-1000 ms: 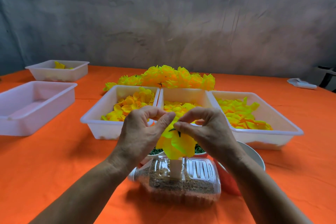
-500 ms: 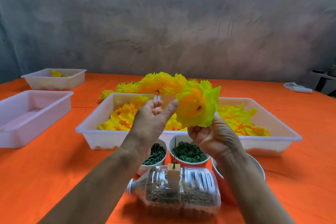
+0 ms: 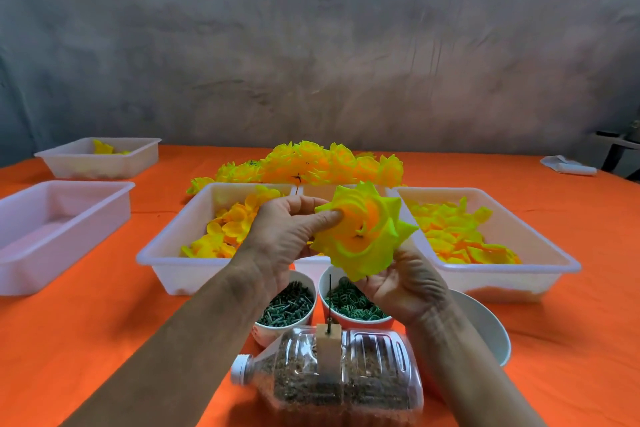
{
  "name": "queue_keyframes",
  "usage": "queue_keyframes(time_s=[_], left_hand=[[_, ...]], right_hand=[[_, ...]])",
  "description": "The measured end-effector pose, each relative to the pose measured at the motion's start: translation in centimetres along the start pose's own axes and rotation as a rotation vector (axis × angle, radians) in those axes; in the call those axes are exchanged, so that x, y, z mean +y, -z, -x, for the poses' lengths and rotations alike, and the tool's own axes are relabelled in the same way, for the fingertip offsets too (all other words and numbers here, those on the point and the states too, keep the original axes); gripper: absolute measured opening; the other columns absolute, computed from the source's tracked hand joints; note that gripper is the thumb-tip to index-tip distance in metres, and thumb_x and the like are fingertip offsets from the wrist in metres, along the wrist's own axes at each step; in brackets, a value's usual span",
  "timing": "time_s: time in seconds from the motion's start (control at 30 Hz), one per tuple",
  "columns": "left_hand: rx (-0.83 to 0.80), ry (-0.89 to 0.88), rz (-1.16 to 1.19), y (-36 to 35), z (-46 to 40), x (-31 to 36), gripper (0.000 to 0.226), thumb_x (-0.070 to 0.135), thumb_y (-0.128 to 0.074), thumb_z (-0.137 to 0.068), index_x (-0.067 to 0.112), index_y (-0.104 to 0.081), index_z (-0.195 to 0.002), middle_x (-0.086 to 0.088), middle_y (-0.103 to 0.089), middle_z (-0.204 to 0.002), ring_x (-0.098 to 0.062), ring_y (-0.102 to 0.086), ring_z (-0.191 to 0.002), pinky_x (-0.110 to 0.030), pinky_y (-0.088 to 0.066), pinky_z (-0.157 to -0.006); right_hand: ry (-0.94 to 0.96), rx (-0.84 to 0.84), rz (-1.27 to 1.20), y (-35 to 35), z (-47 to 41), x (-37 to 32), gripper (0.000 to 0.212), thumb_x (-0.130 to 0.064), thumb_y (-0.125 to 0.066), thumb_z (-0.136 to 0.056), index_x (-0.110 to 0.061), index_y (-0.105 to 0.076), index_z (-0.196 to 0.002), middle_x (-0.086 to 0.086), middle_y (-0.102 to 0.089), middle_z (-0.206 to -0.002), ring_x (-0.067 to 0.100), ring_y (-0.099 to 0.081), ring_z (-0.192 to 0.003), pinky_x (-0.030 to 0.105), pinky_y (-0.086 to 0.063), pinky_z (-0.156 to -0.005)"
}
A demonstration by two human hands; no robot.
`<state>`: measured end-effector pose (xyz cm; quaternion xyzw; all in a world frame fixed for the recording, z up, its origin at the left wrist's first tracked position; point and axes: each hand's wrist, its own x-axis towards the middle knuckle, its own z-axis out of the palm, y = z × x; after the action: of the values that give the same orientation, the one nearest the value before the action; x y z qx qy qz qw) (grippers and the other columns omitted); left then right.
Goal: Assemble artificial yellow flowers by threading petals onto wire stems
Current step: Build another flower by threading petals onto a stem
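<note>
An assembled yellow-and-orange flower [image 3: 363,236] is held up in the middle of the view, its open face turned toward me. My right hand [image 3: 405,282] grips it from below and behind. My left hand [image 3: 287,236] pinches its left petal edge with thumb and fingers. Below the flower a thin wire pin [image 3: 329,298] stands bare in a small wooden block [image 3: 327,347] fixed on a sand-filled bottle [image 3: 332,381] lying on its side. White trays of loose yellow petals sit behind: a left tray [image 3: 166,253] and a right tray [image 3: 540,253].
A pile of finished flowers [image 3: 304,163] lies behind the trays. Two cups hold green parts: a left cup [image 3: 287,308] and a right cup [image 3: 356,305]. A white bowl [image 3: 485,329] sits right of the bottle. Two more white trays [image 3: 52,222] [image 3: 100,158] stand far left on the orange cloth.
The flower has come up off the wire pin, which now stands bare. Both hands raised it and turned its face toward me; the left hand moved onto its petal edge.
</note>
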<state>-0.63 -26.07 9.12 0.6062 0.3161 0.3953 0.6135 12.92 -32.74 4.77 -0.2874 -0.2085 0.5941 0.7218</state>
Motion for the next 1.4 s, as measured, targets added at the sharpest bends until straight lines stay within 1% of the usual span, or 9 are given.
queue_keyframes(time_s=[0.23,0.43,0.57,0.67,0.8,0.97,1.17,1.27,1.4], left_hand=[[-0.010,0.040,0.080,0.8,-0.7,0.9,0.009,0.013,-0.074,-0.064,0.014,-0.069,-0.071,-0.004,-0.071,-0.069,-0.014,-0.065,-0.059,-0.024,-0.052,-0.048],[0.057,-0.076,0.084,0.5,-0.7,1.1,0.036,0.028,-0.074,-0.058,0.011,-0.069,-0.090,-0.002,-0.070,-0.082,-0.013,-0.063,-0.073,-0.024,-0.050,-0.060],[0.171,-0.064,0.111,0.2,-0.4,0.7,0.037,0.042,-0.070,-0.062,0.014,-0.063,-0.085,-0.003,-0.061,-0.079,-0.012,-0.054,-0.068,-0.025,-0.048,-0.058],[0.220,-0.111,0.020,-0.5,0.3,0.3,0.054,0.051,-0.070,-0.053,0.013,-0.059,-0.090,-0.001,-0.059,-0.082,-0.010,-0.052,-0.066,-0.023,-0.047,-0.053],[0.197,-0.048,-0.082,-1.2,0.6,0.4,0.067,0.055,-0.073,-0.043,0.012,-0.057,-0.092,-0.003,-0.060,-0.089,-0.016,-0.055,-0.080,-0.033,-0.046,-0.066],[0.202,0.003,-0.027,-0.6,-0.1,0.0,0.027,0.019,-0.080,-0.070,0.010,-0.062,-0.088,-0.014,-0.068,-0.100,-0.033,-0.061,-0.102,-0.054,-0.048,-0.092],[0.083,-0.056,0.011,-0.1,-0.3,-0.2,0.021,-0.001,-0.071,-0.075,0.012,-0.067,-0.091,-0.007,-0.065,-0.087,-0.014,-0.063,-0.072,-0.029,-0.054,-0.067],[0.097,-0.136,0.019,0.0,-0.4,-0.4,0.026,-0.003,-0.072,-0.073,0.015,-0.067,-0.091,-0.006,-0.066,-0.089,-0.012,-0.060,-0.078,-0.012,-0.048,-0.052],[0.124,-0.110,0.119,-0.3,-0.6,-0.5,0.019,0.008,-0.072,-0.075,0.013,-0.066,-0.092,-0.012,-0.069,-0.096,-0.018,-0.065,-0.081,-0.020,-0.051,-0.057]], right_hand=[[0.027,-0.116,0.222,0.8,-0.5,0.2,0.017,-0.004,-0.061,-0.069,-0.008,-0.077,-0.072,0.010,-0.068,-0.071,0.013,-0.062,-0.054,0.023,-0.054,-0.052],[0.140,-0.161,0.293,1.4,-0.8,0.3,0.012,-0.011,-0.072,-0.058,-0.011,-0.077,-0.069,0.006,-0.069,-0.065,0.011,-0.062,-0.052,0.022,-0.054,-0.054],[0.231,-0.181,0.248,1.5,-1.2,0.3,0.051,-0.023,-0.096,-0.027,-0.017,-0.079,-0.075,0.004,-0.074,-0.078,0.014,-0.070,-0.066,0.023,-0.056,-0.057],[0.290,-0.195,0.315,1.4,-1.5,0.5,0.045,-0.003,-0.089,-0.034,-0.020,-0.079,-0.075,0.003,-0.075,-0.077,0.014,-0.072,-0.070,0.024,-0.057,-0.059],[0.307,-0.201,0.314,1.2,-1.9,1.3,0.055,-0.034,-0.095,-0.035,-0.014,-0.078,-0.084,0.007,-0.075,-0.086,0.018,-0.072,-0.078,0.026,-0.057,-0.062],[0.322,-0.154,0.340,1.6,-2.0,1.7,0.021,-0.010,-0.069,-0.065,-0.017,-0.079,-0.083,0.006,-0.075,-0.086,0.018,-0.072,-0.079,0.026,-0.057,-0.063],[0.255,-0.146,0.216,2.0,-2.1,1.8,0.023,-0.010,-0.065,-0.065,-0.013,-0.078,-0.082,0.009,-0.074,-0.088,0.021,-0.072,-0.080,0.028,-0.057,-0.064],[0.236,-0.162,0.244,2.1,-1.9,2.0,0.026,-0.006,-0.069,-0.060,-0.012,-0.078,-0.084,0.010,-0.074,-0.090,0.022,-0.071,-0.082,0.031,-0.058,-0.065],[0.224,-0.154,0.213,2.1,-1.9,2.1,0.027,-0.003,-0.065,-0.062,-0.010,-0.077,-0.085,0.012,-0.074,-0.091,0.023,-0.072,-0.082,0.032,-0.059,-0.066]])
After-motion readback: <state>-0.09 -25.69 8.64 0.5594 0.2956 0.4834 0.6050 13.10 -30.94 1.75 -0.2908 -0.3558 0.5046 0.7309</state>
